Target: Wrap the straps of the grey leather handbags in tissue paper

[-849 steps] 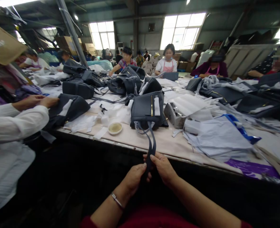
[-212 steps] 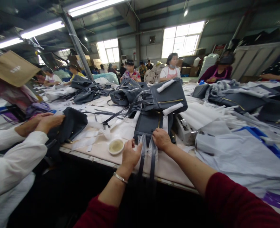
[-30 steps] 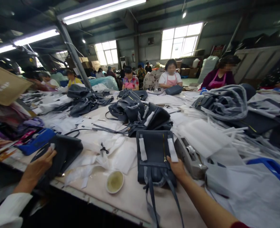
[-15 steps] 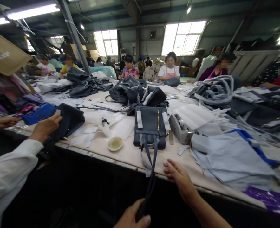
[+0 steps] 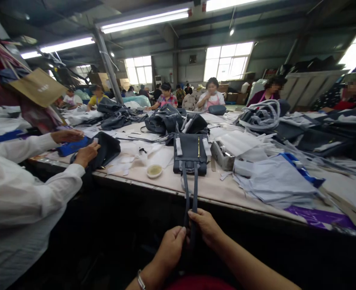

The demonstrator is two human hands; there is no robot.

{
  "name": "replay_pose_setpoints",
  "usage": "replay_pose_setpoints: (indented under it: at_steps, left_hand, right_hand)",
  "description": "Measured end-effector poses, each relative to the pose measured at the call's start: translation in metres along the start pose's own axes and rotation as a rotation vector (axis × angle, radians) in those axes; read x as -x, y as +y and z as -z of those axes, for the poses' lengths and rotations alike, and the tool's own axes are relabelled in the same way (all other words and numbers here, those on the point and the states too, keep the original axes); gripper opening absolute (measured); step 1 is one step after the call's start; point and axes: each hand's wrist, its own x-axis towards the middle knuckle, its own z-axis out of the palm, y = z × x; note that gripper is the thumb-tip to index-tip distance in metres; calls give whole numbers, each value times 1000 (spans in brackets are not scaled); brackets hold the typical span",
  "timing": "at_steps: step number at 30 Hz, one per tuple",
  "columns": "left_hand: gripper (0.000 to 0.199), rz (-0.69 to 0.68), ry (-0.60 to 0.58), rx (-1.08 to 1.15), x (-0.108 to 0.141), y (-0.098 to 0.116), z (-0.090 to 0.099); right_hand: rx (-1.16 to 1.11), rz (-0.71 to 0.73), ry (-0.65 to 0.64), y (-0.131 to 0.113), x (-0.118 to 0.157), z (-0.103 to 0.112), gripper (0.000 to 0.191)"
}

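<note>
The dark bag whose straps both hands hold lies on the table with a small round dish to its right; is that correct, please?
Not quite: the head view shows the small round dish to the left of the dark bag, whose straps the left hand and right hand hold.

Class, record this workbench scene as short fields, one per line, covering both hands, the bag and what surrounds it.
Left hand: gripping the straps
Right hand: gripping the straps
Straps: dark, running past the table edge
Bag: dark, on the table, gold zipper
Left of bag: round dish
Right of bag: grey dispenser
Far left: white-sleeved person, one hand at another dark bag
</note>
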Motion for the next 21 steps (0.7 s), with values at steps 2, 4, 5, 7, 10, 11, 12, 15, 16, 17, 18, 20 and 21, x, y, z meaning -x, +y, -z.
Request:
replay_pose_setpoints:
  at_steps: [2, 4, 5, 7, 10, 11, 12, 15, 16, 17, 18, 20, 21]
  left_hand:
    - [41, -109, 32, -133, 6, 5, 6]
    - [35, -162, 28, -196, 10, 7, 12]
    - [32, -168, 8, -200, 11, 7, 13]
    - [28, -165, -47, -164, 12, 4, 14]
    - [43, -176, -111, -67, 10, -2, 8]
    - [50, -185, -137, -34, 10, -3, 6]
    - [55, -189, -164, -8, 11, -4, 4]
    - [49, -138, -296, -26, 17, -3, 4]
    - [44, -108, -347, -60, 20, -2, 6]
    - [40, -84, -394, -97, 23, -1, 8]
    - [37, -66, -429, -131, 25, 1, 10]
    - [32, -58, -450, -173, 27, 4, 14]
    - [30, -58, -440, -182, 26, 6, 15]
  right_hand:
    - [21, 42, 24, 0, 5, 3, 39]
    - [19, 42, 16, 1, 11, 5, 40]
    - [16, 26, -17, 2, 14, 5, 41]
    - [40, -14, -120, 3, 19, 3, 43]
    - [167, -39, -253, 4, 22, -1, 45]
    - [205, -39, -273, 3, 21, -2, 44]
    - [229, -34, -285, 2, 21, -3, 43]
    - [236, 27, -281, -8, 20, -3, 39]
    - [223, 59, -282, -13, 20, -3, 39]
    - [203, 92, -292, -18, 20, -3, 40]
    - [178, 120, -311, -24, 20, -2, 39]
    - [122, 133, -381, -34, 21, -3, 38]
    - [97, 117, -423, -37, 22, -3, 39]
